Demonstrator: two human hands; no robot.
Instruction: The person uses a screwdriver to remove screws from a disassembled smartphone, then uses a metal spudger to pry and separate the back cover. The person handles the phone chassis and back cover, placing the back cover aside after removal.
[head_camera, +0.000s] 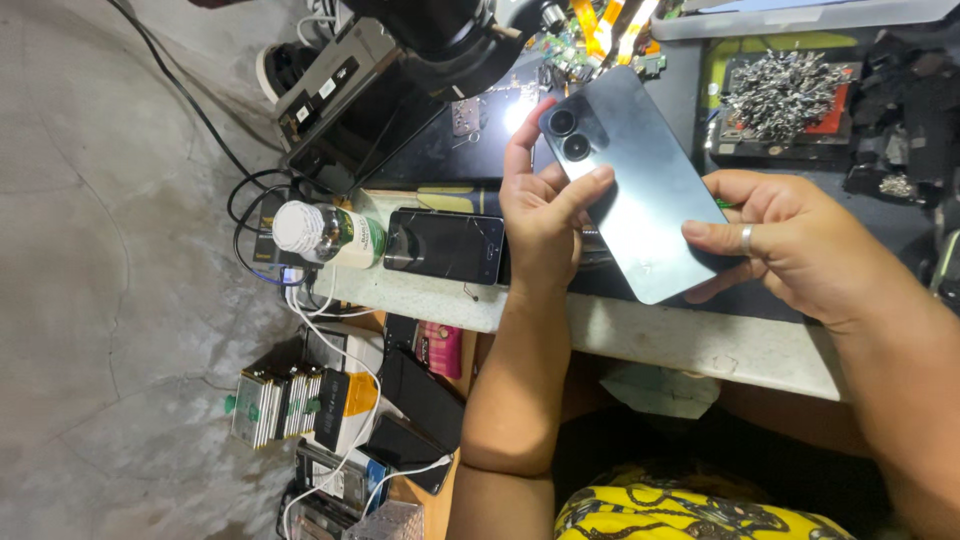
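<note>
We hold the slim dark-blue glossy smartphone (635, 185), back side up with two round camera lenses, above the desk (640, 335). Our left hand (545, 215) pinches its camera end, thumb on the back; our right hand (790, 245) grips the other end. It looks light, rigid, slippery and scratch-prone, best held by its edges.

head view, close, looking down onto workbench (640, 345)

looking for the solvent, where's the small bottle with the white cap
In the head view, the small green-labelled bottle with the white cap lies on its side at the bench's left end, beside the cracked black phone.
</note>
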